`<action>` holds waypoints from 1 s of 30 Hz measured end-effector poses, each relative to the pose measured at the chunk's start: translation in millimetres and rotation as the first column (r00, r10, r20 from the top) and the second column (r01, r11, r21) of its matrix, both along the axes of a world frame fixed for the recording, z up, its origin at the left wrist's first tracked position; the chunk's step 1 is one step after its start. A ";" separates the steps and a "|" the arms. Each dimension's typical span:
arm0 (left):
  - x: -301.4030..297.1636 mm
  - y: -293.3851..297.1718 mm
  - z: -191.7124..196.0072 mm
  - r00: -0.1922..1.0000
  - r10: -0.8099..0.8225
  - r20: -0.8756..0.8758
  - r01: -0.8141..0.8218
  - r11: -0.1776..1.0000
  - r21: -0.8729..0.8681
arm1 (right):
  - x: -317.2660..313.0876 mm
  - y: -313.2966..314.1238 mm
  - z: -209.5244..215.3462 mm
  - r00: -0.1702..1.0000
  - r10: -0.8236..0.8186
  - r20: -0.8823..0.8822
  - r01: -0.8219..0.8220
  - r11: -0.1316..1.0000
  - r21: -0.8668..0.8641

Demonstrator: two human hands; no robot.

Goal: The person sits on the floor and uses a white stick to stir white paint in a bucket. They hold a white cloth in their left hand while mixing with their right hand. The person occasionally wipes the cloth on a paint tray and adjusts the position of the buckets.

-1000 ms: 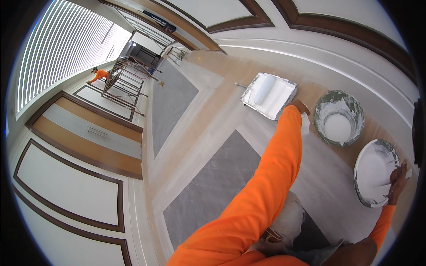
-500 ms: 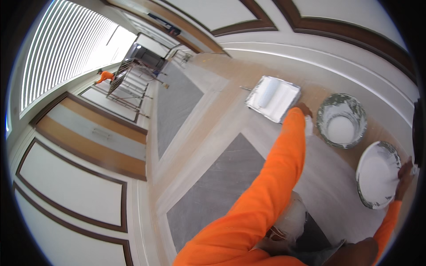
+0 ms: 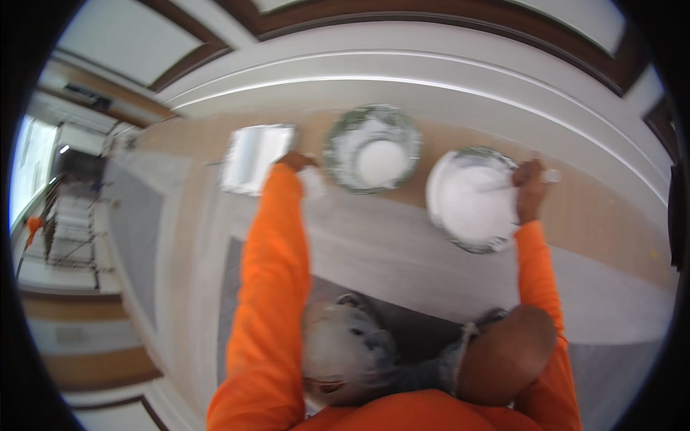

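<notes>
Floor (image 3: 374,244) is pale planks with dark grey patches, whole view smeared by motion blur. Nearest: person's knees (image 3: 345,348), bent, between two orange sleeves (image 3: 277,251). Right hand (image 3: 528,185) is at the right side of the bowl (image 3: 485,153), fingers curled around a thin tool (image 3: 496,189); its shaft slants left over the white paint (image 3: 467,201), pale end poking out right of the hand. Bowl is wide, white inside, rim flecked dark green. Left hand (image 3: 293,161) is at the right edge of the tray (image 3: 277,146); can't tell if it grips the tray or just rests there. Something white (image 3: 313,181), too blurred to name, hangs beside it. Tray is white with a roller (image 3: 249,156) lying inside, handle sticking out left. Bucket (image 3: 345,147) sits between tray and bowl, apart from both, dark green, paint-smeared walls, white paint at the bottom. Behind these, white wall (image 3: 402,61) with brown trim (image 3: 374,18). Far left: wood-and-grey door (image 3: 86,366), then scaffold (image 3: 72,223), another person in orange (image 3: 33,226), and a bright window (image 3: 34,158).
</notes>
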State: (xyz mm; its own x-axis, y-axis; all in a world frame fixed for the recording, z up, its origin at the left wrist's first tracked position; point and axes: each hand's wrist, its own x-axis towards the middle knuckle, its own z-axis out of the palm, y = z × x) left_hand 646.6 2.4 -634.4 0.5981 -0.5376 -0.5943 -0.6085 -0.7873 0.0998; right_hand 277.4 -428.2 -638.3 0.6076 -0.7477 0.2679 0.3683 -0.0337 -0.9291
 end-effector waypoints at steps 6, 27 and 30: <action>-27.2 -27.5 37.5 0.788 0.609 -0.094 -0.611 0.791 0.002 | -31.7 13.4 47.0 0.991 0.089 -0.104 -0.054 0.954 0.296; -27.4 -23.1 39.0 0.865 0.496 -0.078 -0.499 0.866 -0.020 | -7.0 27.1 35.8 0.995 0.104 -0.001 -0.095 0.906 0.414; -48.9 -46.0 62.0 0.807 0.586 -0.074 -0.588 0.808 -0.015 | -15.1 12.7 55.2 0.978 0.082 -0.193 -0.022 0.955 0.295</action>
